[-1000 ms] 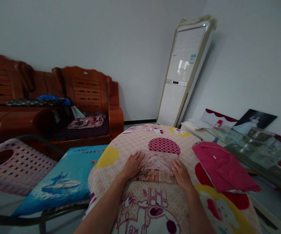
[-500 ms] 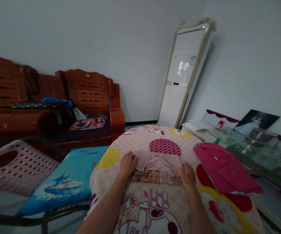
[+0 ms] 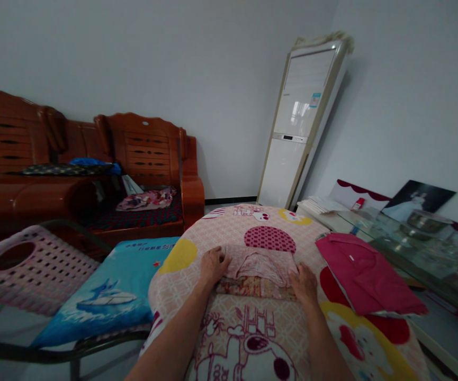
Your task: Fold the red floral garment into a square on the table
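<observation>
A pale pink shirt [image 3: 268, 261], folded to a small rectangle with its neckline curve on top, lies on the round table's cartoon-print cloth [image 3: 208, 227]. A strip of orange-brown patterned fabric [image 3: 248, 288] shows along its near side. My left hand [image 3: 214, 265] is at the shirt's left edge, fingers curled and closed on the fabric. On the opposite edge, my right hand [image 3: 305, 284] grips the right side, its fingertips over the cloth. A folded magenta garment [image 3: 367, 275] rests on the table to the right of my right hand.
On the left stands a woven pink chair [image 3: 50, 270] with a blue cushion [image 3: 113, 296]. Behind it is a wooden sofa [image 3: 145, 143] holding fabrics. A tall white air conditioner [image 3: 292, 127] fills the corner. Right of the table, a glass-topped cabinet [image 3: 395, 233] carries bowls and a photo.
My left hand has shifted slightly to the right along the shirt's edge, and my right hand has moved slightly inward. The shirt stays in nearly the same place.
</observation>
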`<state>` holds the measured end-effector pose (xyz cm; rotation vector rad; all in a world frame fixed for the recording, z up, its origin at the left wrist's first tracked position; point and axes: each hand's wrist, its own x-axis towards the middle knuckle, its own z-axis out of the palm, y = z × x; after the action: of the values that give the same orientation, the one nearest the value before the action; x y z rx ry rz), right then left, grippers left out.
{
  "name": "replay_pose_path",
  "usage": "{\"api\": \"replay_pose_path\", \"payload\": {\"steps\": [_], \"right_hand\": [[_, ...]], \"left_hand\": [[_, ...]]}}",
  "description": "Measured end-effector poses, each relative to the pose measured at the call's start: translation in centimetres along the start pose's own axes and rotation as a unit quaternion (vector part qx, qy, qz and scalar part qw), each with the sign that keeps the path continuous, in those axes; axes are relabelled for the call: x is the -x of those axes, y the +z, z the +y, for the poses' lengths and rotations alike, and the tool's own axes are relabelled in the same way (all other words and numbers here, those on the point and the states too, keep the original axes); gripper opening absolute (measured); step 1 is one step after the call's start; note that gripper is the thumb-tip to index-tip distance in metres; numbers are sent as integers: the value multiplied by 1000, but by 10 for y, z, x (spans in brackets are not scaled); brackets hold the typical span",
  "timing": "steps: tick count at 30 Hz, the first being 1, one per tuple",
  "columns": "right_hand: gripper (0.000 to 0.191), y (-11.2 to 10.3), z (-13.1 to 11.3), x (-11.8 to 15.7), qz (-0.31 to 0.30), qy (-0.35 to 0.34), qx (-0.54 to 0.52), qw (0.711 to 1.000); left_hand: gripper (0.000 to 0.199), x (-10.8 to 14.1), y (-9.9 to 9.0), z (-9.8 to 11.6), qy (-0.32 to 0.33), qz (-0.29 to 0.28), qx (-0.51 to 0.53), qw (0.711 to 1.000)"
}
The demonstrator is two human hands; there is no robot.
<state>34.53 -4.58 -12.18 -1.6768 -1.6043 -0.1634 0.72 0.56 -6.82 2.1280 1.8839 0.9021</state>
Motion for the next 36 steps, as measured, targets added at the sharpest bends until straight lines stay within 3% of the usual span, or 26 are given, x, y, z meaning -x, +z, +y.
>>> {"api": "replay_pose_path", "payload": {"steps": [3, 6, 11, 18, 23, 27, 31, 36], "right_hand": [[36, -2, 0, -2, 7, 24, -5, 1000], [35, -8, -7, -2, -28, 28, -53, 998], [32, -19, -25, -5, -37, 74, -138, 987], [53, -24, -34, -10, -15, 169, -282, 944], [56, -25, -33, -11, 3, 229, -356, 906], [52, -26, -35, -10, -9, 259, -394, 882], [49, -30, -39, -9, -36, 272, -432, 859], [44, -36, -42, -8, -19, 275, -455, 847]], "left_hand": [[19, 2, -4, 3, 3, -4, 42, 999], [19, 3, -7, 8, -16, -16, 61, 998], [27, 2, -8, 15, -62, -43, 38, 996], [29, 2, -12, 19, -79, -69, 9, 994], [28, 2, -13, 19, -87, -60, 25, 994], [29, 3, -12, 16, -72, -46, 54, 995], [27, 2, -11, 10, -14, -56, 116, 992], [18, -3, -13, 8, 6, -76, 135, 988]]}}
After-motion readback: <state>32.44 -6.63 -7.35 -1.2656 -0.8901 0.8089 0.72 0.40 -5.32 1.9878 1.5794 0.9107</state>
